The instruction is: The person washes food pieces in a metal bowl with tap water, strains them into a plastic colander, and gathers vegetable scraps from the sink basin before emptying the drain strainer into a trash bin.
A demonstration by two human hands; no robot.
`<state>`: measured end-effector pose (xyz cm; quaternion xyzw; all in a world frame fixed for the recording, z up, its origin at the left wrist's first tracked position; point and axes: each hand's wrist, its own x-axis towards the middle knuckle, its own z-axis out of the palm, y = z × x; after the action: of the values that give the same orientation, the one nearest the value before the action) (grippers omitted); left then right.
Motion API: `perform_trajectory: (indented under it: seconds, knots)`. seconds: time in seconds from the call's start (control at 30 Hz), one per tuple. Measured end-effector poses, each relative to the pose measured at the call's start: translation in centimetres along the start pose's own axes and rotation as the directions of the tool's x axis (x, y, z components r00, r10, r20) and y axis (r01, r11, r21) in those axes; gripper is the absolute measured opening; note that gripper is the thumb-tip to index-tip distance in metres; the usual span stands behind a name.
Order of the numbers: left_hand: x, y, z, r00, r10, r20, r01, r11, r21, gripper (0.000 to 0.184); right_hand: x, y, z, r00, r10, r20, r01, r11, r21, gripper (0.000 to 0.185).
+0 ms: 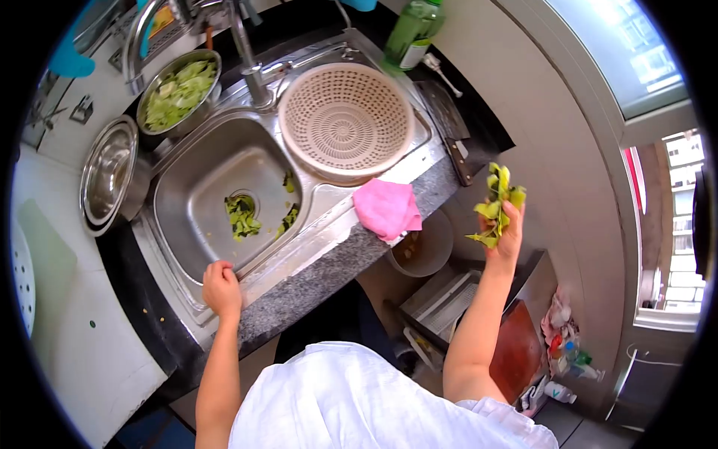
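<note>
My right hand (507, 232) is raised off to the right, away from the counter, with its fingers closed around a bunch of yellow-green vegetable leaf scraps (493, 202). My left hand (222, 288) rests at the front rim of the sink (168, 198), fingers curled in; no object shows in it. Inside the sink, wet leaf scraps (243, 217) lie over the drain, and smaller bits (288, 217) cling along the right side. A beige plastic colander (348, 120) stands on the drainboard to the right. Near the counter edge lies a crumpled pink cloth (387, 208).
A metal bowl of chopped greens (179, 93) stands behind the sink, with stacked steel bowls (108, 176) at left. A cleaver (449, 127) and green bottle (413, 34) are at the back right. Below the counter sits a bin (425, 247) with scraps inside.
</note>
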<state>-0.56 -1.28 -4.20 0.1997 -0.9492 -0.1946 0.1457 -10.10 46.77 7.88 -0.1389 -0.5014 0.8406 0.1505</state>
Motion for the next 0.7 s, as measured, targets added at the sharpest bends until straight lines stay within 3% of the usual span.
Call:
perform_trajectory:
  seconds: [0.07, 0.13, 0.2, 0.27, 0.3, 0.37, 0.4, 0.47, 0.53, 0.63, 0.7]
  knots:
    - [0.0, -0.2, 0.0, 1.0, -0.012, 0.017, 0.012, 1.0, 0.022, 0.01, -0.6, 0.1, -5.0, 0.972, -0.181, -0.149, 0.134, 0.951, -0.28, 0.035]
    - [-0.6, -1.0, -0.7, 1.0, 0.006, 0.031, -0.007, 1.0, 0.027, 0.01, 0.0, 5.0, -10.4, 0.874, -0.394, -0.285, 0.161, 0.787, -0.596, 0.035]
    - [0.1, -0.2, 0.2, 0.997, -0.032, 0.067, 0.029, 0.999, 0.042, 0.011, 2.4, 16.8, -18.1, 0.778, -0.626, -0.056, 0.073, 0.178, -0.981, 0.034]
    - [0.1, 0.6, -0.3, 0.997, -0.045, 0.065, 0.043, 0.999, 0.024, 0.011, 2.2, 25.3, -23.7, 0.904, -0.425, -0.034, -0.039, -0.003, -0.999, 0.035]
    - [0.3, 0.6, 0.2, 0.997, -0.05, 0.065, 0.047, 0.998, 0.045, 0.011, 3.2, 26.5, -23.9, 0.912, -0.408, -0.039, -0.04, 0.006, -0.999, 0.035]
    - [0.2, 0.4, -0.2, 0.998, -0.006, 0.059, 0.005, 1.0, 0.007, 0.01, 3.0, 26.9, -25.2, 0.843, -0.442, -0.307, -0.116, 0.407, -0.906, 0.036]
    - [0.2, 0.4, -0.2, 0.998, -0.003, 0.066, 0.002, 1.0, 0.016, 0.01, 2.5, 26.2, -25.6, 0.848, -0.429, -0.311, -0.131, 0.399, -0.908, 0.036]
    - [0.3, 0.5, -0.2, 0.996, -0.042, 0.076, 0.042, 0.999, 0.001, 0.01, 2.8, 22.3, -23.9, 0.817, -0.286, -0.501, -0.125, 0.76, -0.637, 0.031]
    - [0.2, 0.8, -0.2, 0.998, -0.047, 0.049, 0.046, 0.999, 0.01, 0.009, 1.7, 15.7, -15.7, 0.777, -0.266, -0.57, -0.026, 0.892, -0.452, 0.025]
    - [0.4, 0.7, -0.2, 0.998, -0.063, 0.006, 0.063, 0.998, 0.017, 0.007, 1.4, 9.9, -3.7, 0.842, -0.313, -0.44, 0.112, 0.898, -0.426, 0.02]
    - [0.4, 0.4, -0.1, 0.997, -0.071, -0.009, 0.071, 0.998, -0.002, 0.006, 0.9, 8.9, 6.4, 0.938, -0.341, -0.064, 0.278, 0.849, -0.448, 0.017]
